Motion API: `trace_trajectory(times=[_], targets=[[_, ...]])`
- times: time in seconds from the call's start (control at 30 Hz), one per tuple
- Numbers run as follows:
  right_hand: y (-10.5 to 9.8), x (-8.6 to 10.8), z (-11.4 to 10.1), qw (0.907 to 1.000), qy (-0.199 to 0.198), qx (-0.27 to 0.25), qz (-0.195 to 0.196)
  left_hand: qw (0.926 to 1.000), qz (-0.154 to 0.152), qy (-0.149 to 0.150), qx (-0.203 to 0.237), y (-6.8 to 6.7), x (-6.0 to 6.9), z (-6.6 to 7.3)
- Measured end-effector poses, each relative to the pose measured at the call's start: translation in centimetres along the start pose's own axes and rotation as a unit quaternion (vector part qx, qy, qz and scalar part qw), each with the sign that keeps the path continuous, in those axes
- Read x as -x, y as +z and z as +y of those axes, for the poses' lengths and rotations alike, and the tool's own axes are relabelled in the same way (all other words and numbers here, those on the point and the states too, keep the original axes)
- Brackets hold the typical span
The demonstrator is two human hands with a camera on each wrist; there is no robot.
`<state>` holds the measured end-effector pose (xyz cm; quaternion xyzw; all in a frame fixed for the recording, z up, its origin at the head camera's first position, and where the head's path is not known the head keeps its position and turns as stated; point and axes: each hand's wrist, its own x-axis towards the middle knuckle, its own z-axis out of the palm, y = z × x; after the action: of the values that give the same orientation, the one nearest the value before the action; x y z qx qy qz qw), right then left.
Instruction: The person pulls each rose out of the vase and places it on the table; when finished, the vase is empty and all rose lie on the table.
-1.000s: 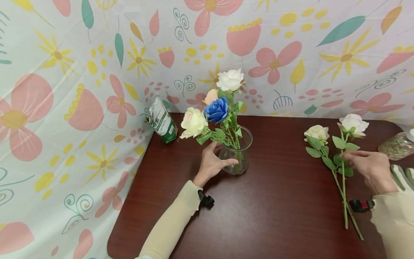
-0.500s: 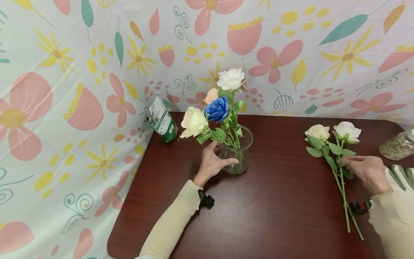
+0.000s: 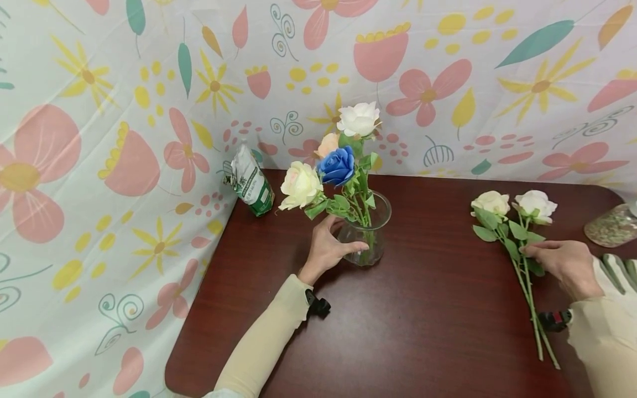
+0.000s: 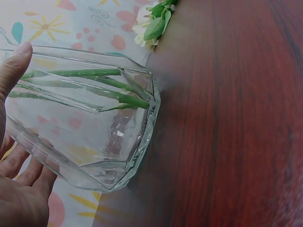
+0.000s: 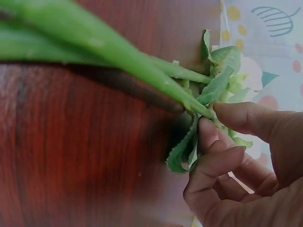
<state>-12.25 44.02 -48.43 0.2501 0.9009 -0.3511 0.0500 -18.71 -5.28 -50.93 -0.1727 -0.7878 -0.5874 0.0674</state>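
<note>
My left hand (image 3: pixel 325 249) holds the clear glass vase (image 3: pixel 377 251), thumb in front and fingers behind, as the left wrist view also shows. In the vase stand a blue rose (image 3: pixel 336 166), a pale yellow rose (image 3: pixel 301 185), a peach rose (image 3: pixel 328 145) and a white rose (image 3: pixel 358 119). Far to the right, my right hand (image 3: pixel 567 265) pinches the stem of another white rose (image 3: pixel 536 204) near its leaves. Beside that one lies a cream rose (image 3: pixel 490 203), their stems close together. In the right wrist view, thumb and index finger meet at the green stem (image 5: pixel 142 71).
A white and green bag (image 3: pixel 254 185) stands at the table's back left corner. Near the right edge, a glass jar (image 3: pixel 609 226) with dried contents lies tilted. Flower-printed cloth (image 3: pixel 199 138) borders the dark wooden table (image 3: pixel 423 309) at the back and left.
My right hand has moved slightly left, bringing the white rose down next to the cream rose. The left hand stays on the vase.
</note>
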Motion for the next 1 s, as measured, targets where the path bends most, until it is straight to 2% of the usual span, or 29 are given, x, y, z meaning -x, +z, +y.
trace_trajectory(times=[0.1, 0.2, 0.4, 0.57, 0.8, 1.0], targets=[[-0.1, 0.2, -0.3, 0.9992, -0.003, 0.037, 0.016, 1.0, -0.001, 0.003, 0.002, 0.0, 0.0, -0.1], [-0.2, 0.7, -0.6, 0.9981, -0.002, 0.053, 0.031, 1.0, 0.0, 0.006, 0.003, 0.1, 0.0, 0.0], [-0.1, 1.4, -1.6, 0.9985, 0.022, 0.034, 0.037, 0.9999, 0.002, 0.011, 0.005, 0.0, -0.1, -0.1], [-0.3, 2.1, -2.7, 0.9984, 0.016, 0.027, 0.047, 1.0, 0.002, 0.009, 0.002, 0.0, -0.1, -0.1], [-0.3, 3.3, -5.1, 0.9969, -0.026, 0.03, 0.067, 0.9999, 0.002, 0.011, 0.003, 0.0, -0.1, 0.0], [0.1, 5.0, -7.7, 0.9937, -0.08, -0.041, 0.067, 1.0, 0.002, 0.008, -0.002, 0.0, -0.1, -0.1]])
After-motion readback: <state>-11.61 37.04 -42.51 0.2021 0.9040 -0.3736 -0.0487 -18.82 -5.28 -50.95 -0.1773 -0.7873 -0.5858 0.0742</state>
